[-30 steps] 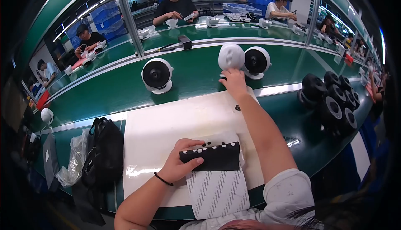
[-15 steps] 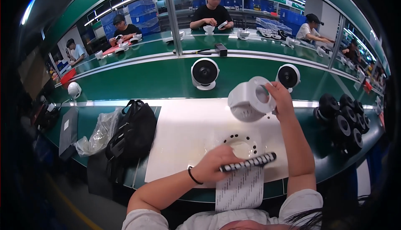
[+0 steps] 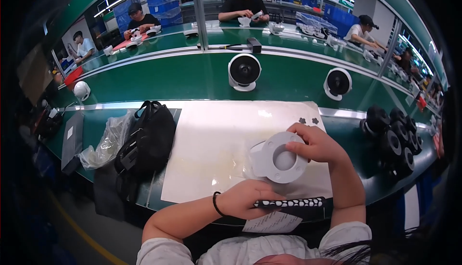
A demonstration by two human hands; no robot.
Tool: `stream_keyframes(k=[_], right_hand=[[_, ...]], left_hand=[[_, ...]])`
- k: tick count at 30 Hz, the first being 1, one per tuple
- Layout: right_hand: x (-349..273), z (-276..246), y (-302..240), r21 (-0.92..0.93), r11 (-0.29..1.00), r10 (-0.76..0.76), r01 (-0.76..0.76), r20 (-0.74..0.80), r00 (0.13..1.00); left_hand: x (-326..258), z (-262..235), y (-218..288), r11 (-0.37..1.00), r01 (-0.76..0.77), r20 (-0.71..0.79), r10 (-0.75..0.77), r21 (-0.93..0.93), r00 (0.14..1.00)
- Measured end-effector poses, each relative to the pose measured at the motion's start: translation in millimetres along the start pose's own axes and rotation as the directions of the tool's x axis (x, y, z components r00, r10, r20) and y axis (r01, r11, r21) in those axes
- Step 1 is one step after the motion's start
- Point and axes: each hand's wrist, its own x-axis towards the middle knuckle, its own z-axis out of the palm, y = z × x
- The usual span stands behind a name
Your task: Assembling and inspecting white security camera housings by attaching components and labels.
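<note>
A white housing (image 3: 267, 161) is grasped by the right hand (image 3: 315, 145). A black-and-white strip (image 3: 299, 203) is clasped by the left hand (image 3: 244, 198).

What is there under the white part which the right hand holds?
The pale sheet shows around the white part. Whatever lies directly below is covered by the part and the right hand, so it cannot be seen.

Left forearm (image 3: 192, 217) slants inward from a bent elbow; wrist near straight. Left hand (image 3: 246, 198): back uppermost, fingers pointing to the person's right, closed in a grip. Right forearm (image 3: 347, 183) runs forward, I note, wrist turned inward. Right hand (image 3: 315, 144): farther forward, pinching, thumb (image 3: 297, 148) extended leftward, fingers curled opposite.
</note>
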Motion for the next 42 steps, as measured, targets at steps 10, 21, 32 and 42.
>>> stream_keyframes(k=[10, 21, 32, 42], right_hand=[[-54, -1, -56, -0.378, 0.826, -0.464, 0.419, -0.033, 0.885], [-38, 10, -46, -0.373, 0.843, -0.473, 0.387, -0.174, 0.864], [-44, 6, -51, -0.526, 0.710, -0.625, 0.468, -0.166, 0.762], [-48, 18, -46, -0.187, 0.797, -0.604, 0.575, -0.214, 0.768]], left_hand=[[-4, -21, 12, 0.936, 0.291, -0.377, -0.347, -0.199, 0.859], [-4, -21, 6, 0.962, 0.227, -0.444, -0.271, -0.151, 0.854], [-4, -24, 5, 0.925, 0.341, -0.451, -0.381, -0.170, 0.807], [-5, -23, 4, 0.938, 0.316, -0.431, -0.346, -0.142, 0.834]])
